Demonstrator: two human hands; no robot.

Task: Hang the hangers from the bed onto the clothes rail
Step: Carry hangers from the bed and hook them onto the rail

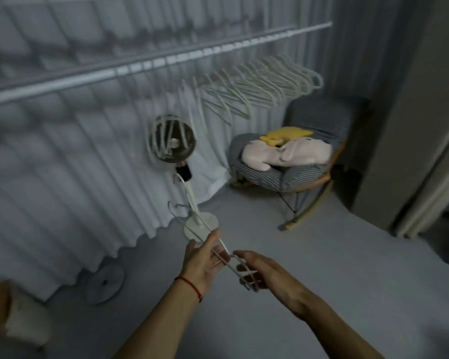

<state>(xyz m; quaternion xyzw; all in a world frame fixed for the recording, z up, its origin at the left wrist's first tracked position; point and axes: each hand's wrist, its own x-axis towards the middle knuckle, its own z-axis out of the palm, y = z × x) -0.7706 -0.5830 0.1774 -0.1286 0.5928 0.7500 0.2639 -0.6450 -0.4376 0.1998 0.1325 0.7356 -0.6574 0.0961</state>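
Low in the middle of the view, both my hands hold a small bunch of white hangers (230, 257). My left hand (205, 260) grips the hangers' long arms, thumb up. My right hand (259, 270) curls round their other end, where short crossbars show between its fingers. A hook of one hanger (175, 208) sticks out toward the curtain. The white clothes rail (145, 67) runs across the top of the view, rising to the right. Several white hangers (259, 85) hang on its right part. The bed is out of view.
A white standing fan (171, 141) stands just beyond my hands, its round base (201, 225) on the grey floor. A striped rocking chair (301, 156) with pink and yellow soft toys sits at the right. White curtains fill the left. A wardrobe edge (410, 125) stands far right.
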